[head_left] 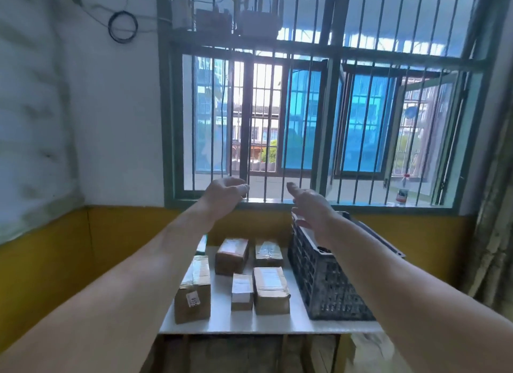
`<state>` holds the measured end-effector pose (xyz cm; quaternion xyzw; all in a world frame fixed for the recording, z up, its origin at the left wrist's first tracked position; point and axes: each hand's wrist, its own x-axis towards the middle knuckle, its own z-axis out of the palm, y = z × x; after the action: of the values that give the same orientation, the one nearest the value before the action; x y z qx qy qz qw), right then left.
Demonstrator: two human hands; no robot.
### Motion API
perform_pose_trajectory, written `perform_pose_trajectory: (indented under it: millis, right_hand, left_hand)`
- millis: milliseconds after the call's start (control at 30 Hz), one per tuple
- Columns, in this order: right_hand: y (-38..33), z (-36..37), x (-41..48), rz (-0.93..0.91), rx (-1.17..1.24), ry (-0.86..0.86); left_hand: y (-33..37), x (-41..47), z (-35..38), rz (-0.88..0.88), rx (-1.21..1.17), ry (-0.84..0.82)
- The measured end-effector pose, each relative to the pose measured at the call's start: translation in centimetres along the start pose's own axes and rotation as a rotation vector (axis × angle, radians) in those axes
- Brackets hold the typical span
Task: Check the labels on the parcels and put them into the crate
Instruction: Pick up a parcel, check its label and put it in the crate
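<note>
Bright backlight thru window point(319, 108) — interior dim, slight blur, edges w/ fisheye warp.

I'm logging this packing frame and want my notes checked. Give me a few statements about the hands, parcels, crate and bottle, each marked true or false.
1. Brown cardboard parcels lie on the white table, outside the dark plastic lattice crate. True.
2. The crate stands on the left side of the table. False: it stands on the right side, to the right of the parcels.
3. Both hands hold nothing. True: the left hand and the right hand are raised above the table, fingers relaxed.
4. A clear plastic bottle stands among the parcels. False: the clear plastic bottle stands on the windowsill, behind the bars.
</note>
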<state>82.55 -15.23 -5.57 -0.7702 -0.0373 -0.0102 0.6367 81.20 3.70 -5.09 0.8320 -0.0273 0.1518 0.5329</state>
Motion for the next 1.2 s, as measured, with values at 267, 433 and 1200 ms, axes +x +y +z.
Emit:
perform_pose_trajectory:
  millis: [267, 433, 1200]
  right_hand:
    - [3.2, 1.2, 11.3, 0.016, 0.056, -0.05]
    - [5.9, 0.0, 20.4, 0.019, 0.035, -0.028]
    - [13.3, 2.2, 52.0, 0.145, -0.044, 0.038]
  left_hand:
    - [-5.1, 9.8, 3.1, -0.039, -0.005, -0.018]
    - [-8.0, 17.8, 6.8, -0.083, -0.029, -0.018]
    - [-19.5, 47.0, 14.6, -0.166, -0.088, -0.132]
